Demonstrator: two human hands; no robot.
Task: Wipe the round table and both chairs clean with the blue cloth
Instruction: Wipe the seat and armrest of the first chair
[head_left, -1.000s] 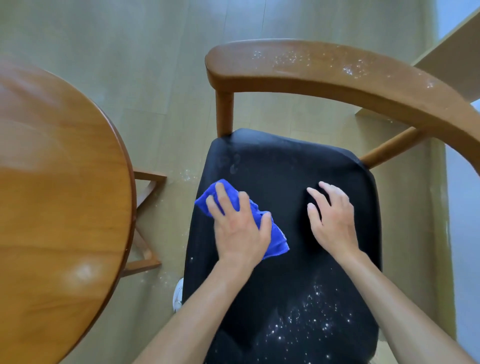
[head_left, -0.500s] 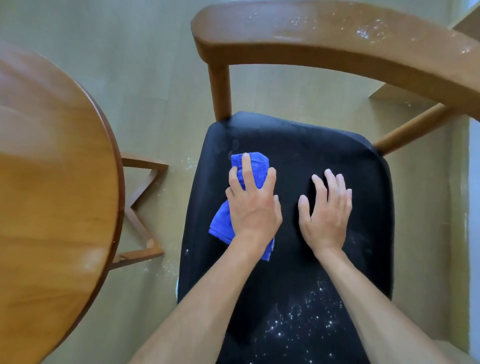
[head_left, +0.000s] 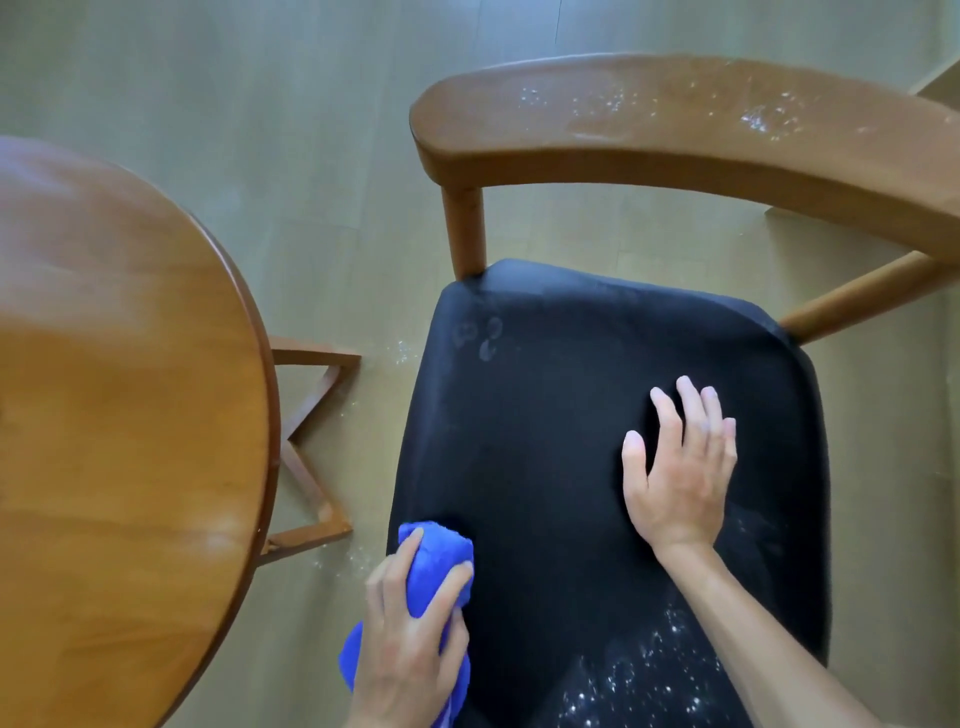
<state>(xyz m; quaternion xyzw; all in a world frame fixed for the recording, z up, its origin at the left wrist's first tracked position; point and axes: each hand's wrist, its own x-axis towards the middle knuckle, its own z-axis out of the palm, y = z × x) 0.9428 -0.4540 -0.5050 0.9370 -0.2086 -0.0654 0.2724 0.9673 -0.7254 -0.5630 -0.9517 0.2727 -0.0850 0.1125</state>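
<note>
1. Since half a second back, the left hand (head_left: 410, 644) has dragged the bunched blue cloth (head_left: 434, 566) from the middle of the seat down to its near-left edge, while the right hand (head_left: 678, 467) has stayed planted where it was.
2. The pale wooden plank floor (head_left: 260, 130) runs under everything, with white crumbs scattered on it between table and chair.
3. The round honey-brown wooden table (head_left: 119, 389) fills the left side, its top faintly smeared, its crossed wooden base (head_left: 311, 447) showing beneath the rim.
4. The wooden armchair with the curved backrest (head_left: 675, 135) stands just right of the table; white specks dust the top of that rail.
5. Its black padded seat (head_left: 545, 415) carries a few dull smudges near the back-left corner and a thick sprinkle of white specks (head_left: 654, 670) at the near edge.
6. The right hand lies flat on the seat, fingers straight and slightly spread, holding nothing.
7. The left hand grips the blue cloth, fingers curled over the wad, pressing it on the seat's left edge, part of the cloth trailing below the palm.
</note>
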